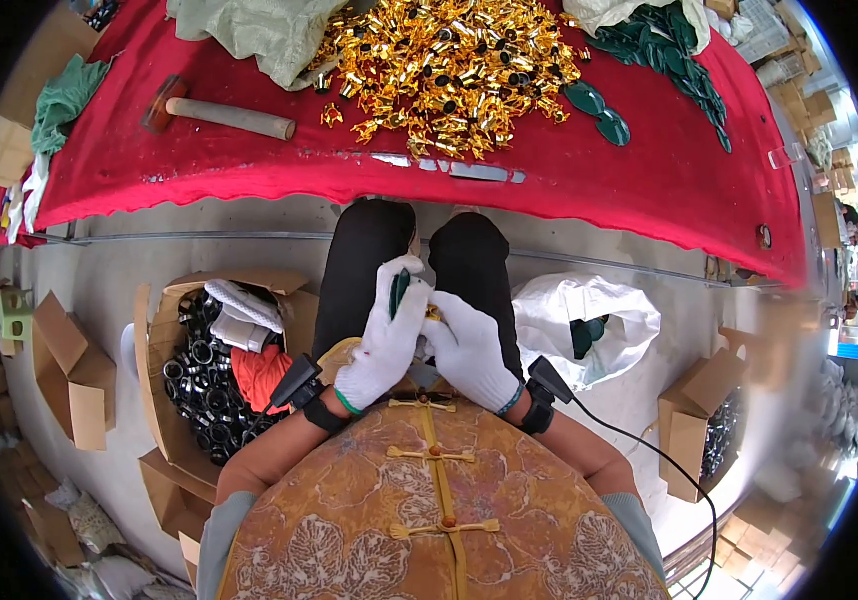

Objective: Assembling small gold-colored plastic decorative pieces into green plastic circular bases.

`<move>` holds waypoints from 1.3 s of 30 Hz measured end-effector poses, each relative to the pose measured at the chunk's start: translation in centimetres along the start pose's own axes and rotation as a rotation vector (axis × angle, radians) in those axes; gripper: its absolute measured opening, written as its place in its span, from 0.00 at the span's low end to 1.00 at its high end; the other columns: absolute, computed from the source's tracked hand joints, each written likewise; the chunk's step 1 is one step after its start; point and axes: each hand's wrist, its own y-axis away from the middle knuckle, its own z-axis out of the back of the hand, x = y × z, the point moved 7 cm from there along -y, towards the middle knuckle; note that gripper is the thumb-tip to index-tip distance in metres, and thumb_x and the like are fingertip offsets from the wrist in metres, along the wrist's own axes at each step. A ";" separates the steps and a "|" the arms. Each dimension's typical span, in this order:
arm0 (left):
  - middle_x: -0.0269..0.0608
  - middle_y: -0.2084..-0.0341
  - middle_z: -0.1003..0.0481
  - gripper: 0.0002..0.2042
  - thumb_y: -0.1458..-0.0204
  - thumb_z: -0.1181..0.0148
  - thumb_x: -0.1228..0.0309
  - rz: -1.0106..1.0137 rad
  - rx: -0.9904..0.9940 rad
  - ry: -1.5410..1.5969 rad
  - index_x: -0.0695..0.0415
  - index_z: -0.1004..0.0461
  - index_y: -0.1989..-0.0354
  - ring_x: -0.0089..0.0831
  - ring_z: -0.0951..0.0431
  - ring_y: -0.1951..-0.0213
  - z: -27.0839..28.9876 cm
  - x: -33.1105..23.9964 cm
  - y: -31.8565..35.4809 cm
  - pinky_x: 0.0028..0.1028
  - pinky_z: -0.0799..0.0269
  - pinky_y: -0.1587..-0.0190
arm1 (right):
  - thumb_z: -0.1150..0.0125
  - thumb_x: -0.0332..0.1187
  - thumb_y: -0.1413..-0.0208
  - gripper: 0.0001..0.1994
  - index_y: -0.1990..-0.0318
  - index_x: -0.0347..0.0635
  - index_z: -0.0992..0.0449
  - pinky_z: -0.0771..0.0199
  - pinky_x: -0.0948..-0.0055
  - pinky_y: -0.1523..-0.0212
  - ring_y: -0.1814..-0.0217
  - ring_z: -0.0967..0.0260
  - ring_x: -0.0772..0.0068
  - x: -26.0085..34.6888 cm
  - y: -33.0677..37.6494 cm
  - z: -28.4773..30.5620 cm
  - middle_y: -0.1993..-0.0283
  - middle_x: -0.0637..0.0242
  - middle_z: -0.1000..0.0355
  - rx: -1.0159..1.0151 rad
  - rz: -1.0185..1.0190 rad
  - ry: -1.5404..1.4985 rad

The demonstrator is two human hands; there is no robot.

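Observation:
My left hand (pixel 386 335), in a white knit glove, is closed around a dark green oval piece (pixel 399 293) that shows between its fingers. Pressed close beside it, my right hand (pixel 471 345) wears the same kind of glove and pinches a small gold part (pixel 433 312), mostly hidden by the fingers. Both hands meet above my lap, in front of the table edge. On the red-covered table (pixel 329 180) lies a heap of shiny gold parts (pixel 449 75), some with black ends. Flat dark green oval pieces (pixel 611 126) lie to its right.
A wooden-handled hammer (pixel 229 118) rests on the table's left. A cardboard box (pixel 151 370) holding black rings (pixel 211 400) stands at my left. To my right are a white sack (pixel 629 325) with dark green pieces inside and another open box (pixel 684 440). A cable (pixel 649 442) trails from my right wrist.

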 end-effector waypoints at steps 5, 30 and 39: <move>0.32 0.57 0.30 0.15 0.28 0.54 0.56 0.422 0.072 0.219 0.51 0.32 0.42 0.19 0.25 0.63 1.2 2.9 0.4 0.21 0.27 0.66 | 0.30 0.31 0.49 0.19 0.50 0.41 0.26 0.27 0.62 0.68 0.66 0.25 0.57 0.4 0.3 -1.0 0.67 0.61 0.29 0.082 0.391 0.586; 0.30 0.70 0.24 0.18 0.31 0.50 0.46 0.795 0.011 0.556 0.48 0.25 0.53 0.22 0.25 0.73 -0.5 2.1 1.5 0.22 0.32 0.75 | 0.31 0.38 0.45 0.23 0.47 0.39 0.31 0.23 0.56 0.59 0.57 0.24 0.51 4.2 -0.5 0.6 0.59 0.55 0.27 0.199 0.554 0.554; 0.35 0.66 0.24 0.17 0.32 0.46 0.52 0.481 0.056 0.327 0.51 0.32 0.45 0.27 0.23 0.71 0.0 3.0 1.1 0.25 0.34 0.75 | 0.40 0.40 0.35 0.16 0.47 0.41 0.29 0.23 0.63 0.68 0.69 0.24 0.62 2.1 -0.3 0.0 0.67 0.60 0.29 0.117 0.253 0.608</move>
